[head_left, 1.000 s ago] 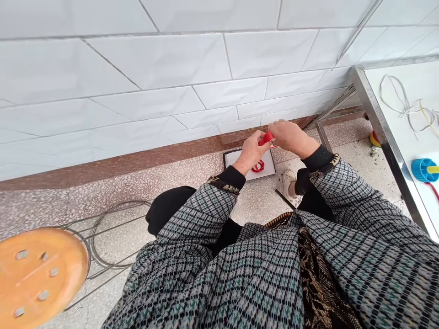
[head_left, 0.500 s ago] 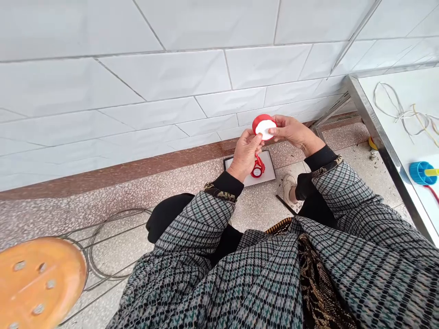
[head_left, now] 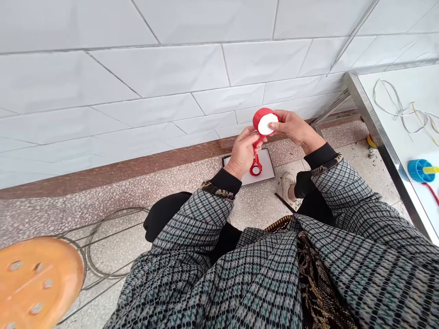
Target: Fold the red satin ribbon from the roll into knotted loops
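A red, round, cup-shaped piece (head_left: 262,119) with a white disc-like face is up in front of the tiled wall. My right hand (head_left: 295,130) grips its right side, thumb pressed on the white face and fingers behind. Just below, my left hand (head_left: 244,151) is closed on the narrow red stem that runs down from the cup. Under that hand shows a red ring-shaped part (head_left: 255,170) with a small white round centre; whether it joins the stem I cannot tell. Behind it a white, dark-edged flat panel or tray (head_left: 267,167) lies on the floor.
To the right stands a metal-edged table (head_left: 386,132) bearing loose pale wires (head_left: 401,112) and a blue round plastic part (head_left: 420,170) with a yellow stem. An orange stool seat (head_left: 37,278) with holes is at lower left. White tiled wall (head_left: 192,68) rises ahead.
The cup-shaped piece has turned slightly and risen a little. My left thumb has come off its white face and moved down to the stem. My right thumb stays on the face.
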Action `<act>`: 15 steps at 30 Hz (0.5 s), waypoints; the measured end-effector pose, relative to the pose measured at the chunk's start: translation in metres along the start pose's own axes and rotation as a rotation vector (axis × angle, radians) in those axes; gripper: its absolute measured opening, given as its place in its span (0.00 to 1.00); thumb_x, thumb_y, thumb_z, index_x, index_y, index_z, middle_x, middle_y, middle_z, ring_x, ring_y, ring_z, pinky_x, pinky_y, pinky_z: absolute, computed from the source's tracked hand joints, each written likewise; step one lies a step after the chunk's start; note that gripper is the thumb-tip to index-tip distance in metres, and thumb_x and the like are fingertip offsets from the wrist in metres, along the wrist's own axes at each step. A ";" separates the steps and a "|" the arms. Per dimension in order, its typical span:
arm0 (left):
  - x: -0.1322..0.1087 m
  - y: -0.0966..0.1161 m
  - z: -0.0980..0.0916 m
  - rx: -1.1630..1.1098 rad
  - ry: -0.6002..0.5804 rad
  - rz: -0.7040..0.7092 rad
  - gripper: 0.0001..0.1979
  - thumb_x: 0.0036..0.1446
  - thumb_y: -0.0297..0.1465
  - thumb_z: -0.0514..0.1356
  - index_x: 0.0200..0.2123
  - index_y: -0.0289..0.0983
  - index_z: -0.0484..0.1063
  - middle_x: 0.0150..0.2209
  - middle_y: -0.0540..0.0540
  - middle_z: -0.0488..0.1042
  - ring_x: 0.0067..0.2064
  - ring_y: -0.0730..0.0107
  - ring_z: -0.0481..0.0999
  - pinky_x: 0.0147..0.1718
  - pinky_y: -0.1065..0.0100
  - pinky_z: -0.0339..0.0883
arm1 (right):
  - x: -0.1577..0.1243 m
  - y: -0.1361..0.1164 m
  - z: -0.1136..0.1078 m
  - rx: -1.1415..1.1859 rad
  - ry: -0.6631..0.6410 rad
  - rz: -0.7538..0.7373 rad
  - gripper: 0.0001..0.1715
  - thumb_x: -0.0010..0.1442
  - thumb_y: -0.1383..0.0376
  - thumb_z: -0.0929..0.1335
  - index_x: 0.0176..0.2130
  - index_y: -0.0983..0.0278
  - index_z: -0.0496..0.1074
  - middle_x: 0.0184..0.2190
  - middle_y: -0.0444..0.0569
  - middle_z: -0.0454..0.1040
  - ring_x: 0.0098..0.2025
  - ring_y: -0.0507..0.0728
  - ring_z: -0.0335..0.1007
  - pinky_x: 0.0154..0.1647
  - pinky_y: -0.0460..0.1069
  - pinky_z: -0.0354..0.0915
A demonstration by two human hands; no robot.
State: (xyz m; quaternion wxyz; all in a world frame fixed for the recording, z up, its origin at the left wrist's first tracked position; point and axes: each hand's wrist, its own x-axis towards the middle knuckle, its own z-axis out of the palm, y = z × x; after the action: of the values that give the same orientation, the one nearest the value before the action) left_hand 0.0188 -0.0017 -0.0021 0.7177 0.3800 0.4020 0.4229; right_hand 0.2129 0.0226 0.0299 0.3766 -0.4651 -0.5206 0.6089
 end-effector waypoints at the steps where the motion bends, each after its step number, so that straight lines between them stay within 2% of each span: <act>1: 0.000 0.000 -0.001 -0.005 -0.018 -0.009 0.06 0.63 0.26 0.62 0.43 0.39 0.75 0.32 0.49 0.77 0.30 0.73 0.70 0.32 0.67 0.61 | -0.002 -0.002 -0.002 -0.008 -0.007 0.010 0.42 0.49 0.43 0.85 0.51 0.64 0.78 0.44 0.50 0.84 0.43 0.55 0.80 0.48 0.50 0.79; 6: 0.003 0.000 -0.004 0.041 -0.077 -0.072 0.07 0.61 0.20 0.60 0.37 0.36 0.77 0.30 0.48 0.79 0.26 0.76 0.64 0.31 0.68 0.60 | -0.006 -0.010 -0.005 -0.033 -0.026 0.016 0.40 0.49 0.43 0.85 0.50 0.64 0.79 0.44 0.50 0.83 0.42 0.54 0.79 0.46 0.49 0.78; 12: 0.006 0.002 -0.010 0.186 -0.163 -0.187 0.12 0.56 0.15 0.57 0.32 0.36 0.75 0.28 0.49 0.79 0.30 0.73 0.74 0.37 0.66 0.67 | -0.014 -0.025 -0.005 -0.163 -0.047 -0.017 0.37 0.52 0.44 0.83 0.51 0.64 0.79 0.47 0.51 0.83 0.48 0.58 0.78 0.53 0.53 0.75; 15: 0.007 0.001 -0.013 0.281 -0.211 -0.195 0.13 0.51 0.13 0.57 0.27 0.37 0.74 0.26 0.50 0.76 0.29 0.73 0.73 0.37 0.66 0.66 | -0.019 -0.034 -0.011 -0.265 -0.049 -0.065 0.33 0.56 0.46 0.80 0.50 0.65 0.78 0.46 0.52 0.83 0.49 0.58 0.78 0.54 0.54 0.73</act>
State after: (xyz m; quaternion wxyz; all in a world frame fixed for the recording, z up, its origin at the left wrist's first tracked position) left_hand 0.0091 0.0073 -0.0076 0.7332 0.4779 0.4148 0.2489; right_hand 0.2279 0.0133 0.0666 0.3188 -0.4785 -0.6204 0.5334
